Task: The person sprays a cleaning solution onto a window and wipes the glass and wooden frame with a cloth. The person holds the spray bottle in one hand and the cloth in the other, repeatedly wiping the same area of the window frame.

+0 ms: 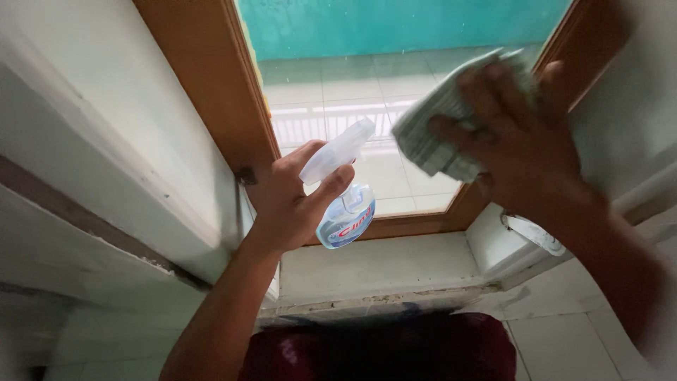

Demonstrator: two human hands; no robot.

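Observation:
My left hand (pixel 289 201) grips a clear spray bottle (pixel 344 194) with a white trigger head, nozzle aimed up at the window glass (pixel 338 92). My right hand (pixel 518 137) presses a folded pale green-grey cloth (pixel 437 123) flat against the glass near the right side of the wooden frame (pixel 211 77). The cloth is partly hidden under my fingers. The bottle hangs just in front of the lower part of the pane, left of the cloth.
White walls flank the window on both sides. A white sill ledge (pixel 381 268) runs below the frame, with a rough dirty edge. Through the glass a tiled floor and a teal wall (pixel 395 25) show. My dark red clothing (pixel 381 349) fills the bottom middle.

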